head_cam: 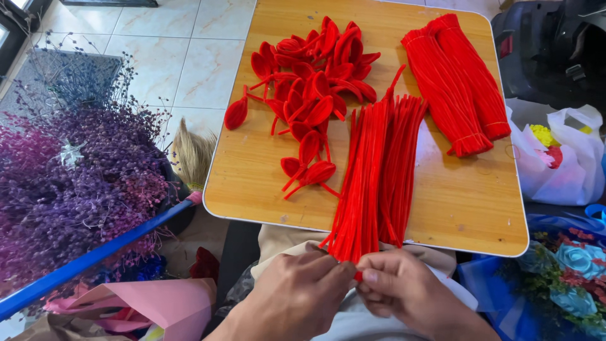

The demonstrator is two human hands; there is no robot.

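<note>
Left hand (297, 287): fingers pinched on the near ends of the loose red fuzzy pipe-cleaner stems (379, 173).
Right hand (401, 287): fingertips closed on the same ends, touching the left hand.
Stems: fanned across the light wooden surface (464, 208), their ends overhanging its near edge.
Folded red petal loops (309, 82): heaped left of the stems.
Tied red stem bundles (454, 82): right of the stems.
Purple dried flowers (69, 183): on the floor, left.
</note>
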